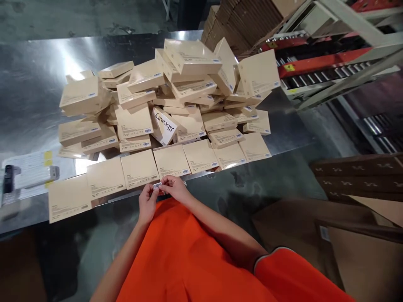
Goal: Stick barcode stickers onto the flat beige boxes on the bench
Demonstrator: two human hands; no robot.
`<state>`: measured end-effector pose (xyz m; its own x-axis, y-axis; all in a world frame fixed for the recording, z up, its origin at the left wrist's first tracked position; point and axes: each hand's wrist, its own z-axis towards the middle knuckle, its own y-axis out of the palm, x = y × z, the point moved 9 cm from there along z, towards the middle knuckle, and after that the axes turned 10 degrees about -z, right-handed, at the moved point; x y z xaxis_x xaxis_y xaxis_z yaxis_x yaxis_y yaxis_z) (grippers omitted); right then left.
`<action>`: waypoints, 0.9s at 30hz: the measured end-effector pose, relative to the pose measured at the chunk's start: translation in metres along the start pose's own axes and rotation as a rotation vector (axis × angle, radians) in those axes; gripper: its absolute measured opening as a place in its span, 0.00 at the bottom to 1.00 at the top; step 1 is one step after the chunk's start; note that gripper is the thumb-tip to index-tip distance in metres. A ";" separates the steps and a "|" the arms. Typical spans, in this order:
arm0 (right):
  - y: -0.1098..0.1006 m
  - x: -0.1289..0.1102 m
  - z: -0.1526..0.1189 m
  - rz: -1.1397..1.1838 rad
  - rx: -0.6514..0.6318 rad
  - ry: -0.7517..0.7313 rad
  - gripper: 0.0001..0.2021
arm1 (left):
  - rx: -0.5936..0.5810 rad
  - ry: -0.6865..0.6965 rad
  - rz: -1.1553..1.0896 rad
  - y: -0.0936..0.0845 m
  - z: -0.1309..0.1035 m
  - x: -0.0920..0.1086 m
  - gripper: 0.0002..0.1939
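A small white barcode label (pixel 157 185) is pinched between the fingertips of my left hand (pixel 147 203) and my right hand (pixel 178 189), close to my body at the table's front edge. Something red shows just under the label, too small to make out. Right in front of my hands lies a flat cream box (pixel 171 161), one of a row along the edge. To its left are another cream box (pixel 140 167) and, at the row's end, a cream box (pixel 69 198) that overhangs the edge. Each carries small print and a barcode at a lower corner.
Behind the row rises a loose pile of cream boxes (pixel 189 90), with one white "Sbeauty" face (pixel 164 126) showing. Papers (pixel 28 167) and a black device (pixel 8 178) lie at left on the metal table (pixel 28 96). A roller conveyor (pixel 327 63) and cartons (pixel 365 247) stand at right.
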<state>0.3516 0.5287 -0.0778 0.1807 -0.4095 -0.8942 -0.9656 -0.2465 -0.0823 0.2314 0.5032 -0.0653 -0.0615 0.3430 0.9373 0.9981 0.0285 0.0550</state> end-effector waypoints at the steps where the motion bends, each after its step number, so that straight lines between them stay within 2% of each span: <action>1: 0.002 0.000 0.000 -0.019 0.008 -0.005 0.12 | 0.006 -0.005 0.014 -0.003 0.000 -0.001 0.12; 7: 0.006 -0.004 0.003 -0.237 0.076 -0.029 0.08 | 0.067 -0.039 0.149 -0.021 0.001 -0.010 0.17; 11: -0.005 -0.004 0.014 -0.478 0.187 -0.002 0.06 | 0.134 -0.020 0.275 -0.036 0.005 -0.014 0.19; 14: -0.011 0.000 0.027 -0.676 0.271 0.052 0.05 | 0.118 0.014 0.344 -0.042 0.010 -0.016 0.19; 19: -0.002 0.009 0.043 -0.886 0.267 0.130 0.06 | 0.051 -0.012 0.458 -0.044 0.015 -0.025 0.21; 27: 0.003 0.009 0.044 -1.037 0.266 0.159 0.08 | 0.034 -0.042 0.530 -0.046 0.017 -0.029 0.21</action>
<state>0.3419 0.5633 -0.1057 0.9366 -0.2255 -0.2681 -0.3344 -0.3477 -0.8759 0.1868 0.5082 -0.1010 0.4505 0.3556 0.8189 0.8914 -0.1291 -0.4343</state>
